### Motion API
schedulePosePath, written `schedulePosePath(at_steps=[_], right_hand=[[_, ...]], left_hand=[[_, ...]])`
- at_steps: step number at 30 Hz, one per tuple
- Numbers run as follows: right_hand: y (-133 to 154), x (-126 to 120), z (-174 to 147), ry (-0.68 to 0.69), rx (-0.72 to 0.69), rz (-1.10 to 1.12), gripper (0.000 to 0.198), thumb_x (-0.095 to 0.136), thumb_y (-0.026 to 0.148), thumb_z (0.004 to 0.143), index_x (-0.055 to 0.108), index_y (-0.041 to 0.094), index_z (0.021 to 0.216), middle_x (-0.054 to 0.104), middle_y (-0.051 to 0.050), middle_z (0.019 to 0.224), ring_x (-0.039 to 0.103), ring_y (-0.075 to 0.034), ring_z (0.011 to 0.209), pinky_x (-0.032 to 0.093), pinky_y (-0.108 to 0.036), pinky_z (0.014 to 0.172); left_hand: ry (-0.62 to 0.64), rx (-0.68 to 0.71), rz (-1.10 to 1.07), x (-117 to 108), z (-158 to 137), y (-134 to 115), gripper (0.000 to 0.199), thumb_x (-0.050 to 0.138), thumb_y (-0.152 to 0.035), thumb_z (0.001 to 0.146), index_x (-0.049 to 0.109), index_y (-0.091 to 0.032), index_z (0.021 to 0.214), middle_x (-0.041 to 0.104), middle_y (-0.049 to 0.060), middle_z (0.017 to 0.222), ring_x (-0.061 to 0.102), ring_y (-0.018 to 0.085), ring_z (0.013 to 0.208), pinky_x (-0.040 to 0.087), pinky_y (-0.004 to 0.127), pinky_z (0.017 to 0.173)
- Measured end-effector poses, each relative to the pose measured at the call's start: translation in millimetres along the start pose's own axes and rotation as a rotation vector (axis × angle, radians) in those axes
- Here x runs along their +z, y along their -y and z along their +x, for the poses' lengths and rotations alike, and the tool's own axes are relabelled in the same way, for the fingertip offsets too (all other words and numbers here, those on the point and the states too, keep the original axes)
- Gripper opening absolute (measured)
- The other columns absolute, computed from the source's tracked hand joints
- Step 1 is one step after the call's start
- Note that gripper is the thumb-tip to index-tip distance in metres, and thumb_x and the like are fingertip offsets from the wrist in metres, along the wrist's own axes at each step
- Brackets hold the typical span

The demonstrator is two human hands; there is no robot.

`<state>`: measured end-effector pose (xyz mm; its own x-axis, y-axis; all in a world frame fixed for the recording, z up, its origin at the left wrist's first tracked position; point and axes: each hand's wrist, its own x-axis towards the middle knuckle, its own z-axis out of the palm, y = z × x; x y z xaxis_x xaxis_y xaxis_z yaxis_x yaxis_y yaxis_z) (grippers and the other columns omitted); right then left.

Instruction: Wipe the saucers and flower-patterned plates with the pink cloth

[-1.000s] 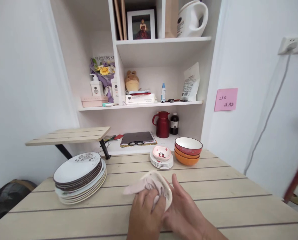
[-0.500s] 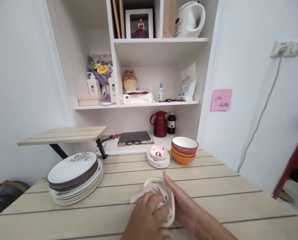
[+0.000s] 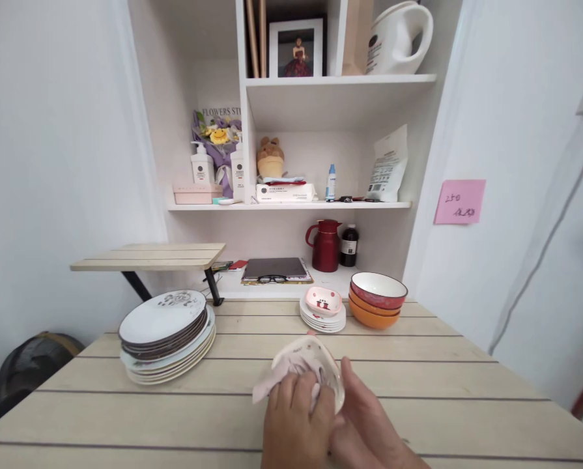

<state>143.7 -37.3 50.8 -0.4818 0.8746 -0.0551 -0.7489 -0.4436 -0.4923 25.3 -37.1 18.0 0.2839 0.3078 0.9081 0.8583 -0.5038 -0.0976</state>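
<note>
My left hand (image 3: 296,417) is pressed with bent fingers on a pale cloth (image 3: 287,365) inside the small dish (image 3: 314,350); my right hand (image 3: 369,423) grips the dish from its right. Below the dish is the tabletop (image 3: 447,381), light planks with dark seams. To the dish's left is a stack of large plates (image 3: 167,319); behind it, small plates (image 3: 324,322) and, rightward, bowls (image 3: 376,306). Farther behind the dish stands a white shelf unit (image 3: 340,107), then a white wall (image 3: 520,124) to its right.

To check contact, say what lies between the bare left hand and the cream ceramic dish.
Head view: a crumpled pinkish cloth lies between left hand and dish.
</note>
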Motion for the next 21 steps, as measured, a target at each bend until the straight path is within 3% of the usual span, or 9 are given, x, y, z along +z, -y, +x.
schedulePosePath(at_steps=[4, 8, 11, 15, 18, 21], right_hand=[[-8.3, 2.3, 3.0, -0.105, -0.024, -0.035, 0.056, 0.066, 0.045, 0.08, 0.051, 0.032, 0.133, 0.073, -0.004, 0.102, 0.068, -0.023, 0.086, 0.049, -0.033, 0.076], [11.3, -0.5, 3.0, -0.195, 0.086, -0.13, 0.054, 0.062, 0.054, 0.08, 0.062, 0.018, 0.12, 0.075, -0.008, 0.084, 0.068, -0.024, 0.076, 0.048, -0.033, 0.07], [30.7, -6.0, 0.5, -0.169, 0.125, -0.241, 0.051, 0.063, 0.05, 0.081, 0.062, 0.017, 0.12, 0.075, -0.007, 0.082, 0.068, -0.023, 0.073, 0.047, -0.031, 0.069], [44.5, -12.3, -3.7, -0.113, 0.146, -0.389, 0.052, 0.062, 0.05, 0.082, 0.061, 0.018, 0.122, 0.075, -0.008, 0.095, 0.068, -0.022, 0.084, 0.046, -0.032, 0.078], [41.9, -14.4, -4.8, -0.11, 0.162, -0.432, 0.048, 0.065, 0.048, 0.082, 0.064, 0.016, 0.117, 0.073, -0.009, 0.101, 0.067, -0.021, 0.09, 0.046, -0.032, 0.083], [32.7, -14.1, -4.0, -0.092, 0.11, -0.409, 0.042, 0.069, 0.041, 0.08, 0.062, 0.023, 0.118, 0.073, -0.004, 0.102, 0.066, -0.019, 0.09, 0.047, -0.03, 0.081]], left_hand=[[0.049, -0.008, -0.105, 2.4, -4.0, 1.7, 0.03, 0.047, -0.045, 0.091, 0.064, -0.022, 0.098, 0.065, 0.007, 0.094, 0.059, 0.021, 0.079, 0.046, 0.034, 0.068], [0.196, 0.145, -0.294, -1.4, 0.4, 11.0, 0.05, 0.055, -0.064, 0.08, 0.061, -0.02, 0.105, 0.065, 0.007, 0.102, 0.061, 0.021, 0.087, 0.05, 0.033, 0.073], [0.322, 0.237, -0.381, -6.9, 5.5, 18.1, 0.054, 0.07, -0.061, 0.069, 0.059, -0.022, 0.105, 0.065, 0.006, 0.11, 0.06, 0.021, 0.095, 0.05, 0.031, 0.08], [0.403, 0.309, -0.402, -9.4, 6.1, 22.2, 0.054, 0.076, -0.059, 0.063, 0.06, -0.025, 0.101, 0.064, 0.002, 0.111, 0.059, 0.02, 0.102, 0.049, 0.031, 0.085], [0.398, 0.302, -0.351, -7.0, 2.2, 23.6, 0.046, 0.074, -0.058, 0.068, 0.06, -0.025, 0.097, 0.065, 0.001, 0.112, 0.057, 0.021, 0.11, 0.041, 0.042, 0.102], [0.352, 0.263, -0.234, -5.5, -0.2, 25.7, 0.032, 0.065, -0.04, 0.083, 0.059, -0.024, 0.11, 0.064, 0.004, 0.12, 0.054, 0.02, 0.119, 0.023, 0.051, 0.115]])
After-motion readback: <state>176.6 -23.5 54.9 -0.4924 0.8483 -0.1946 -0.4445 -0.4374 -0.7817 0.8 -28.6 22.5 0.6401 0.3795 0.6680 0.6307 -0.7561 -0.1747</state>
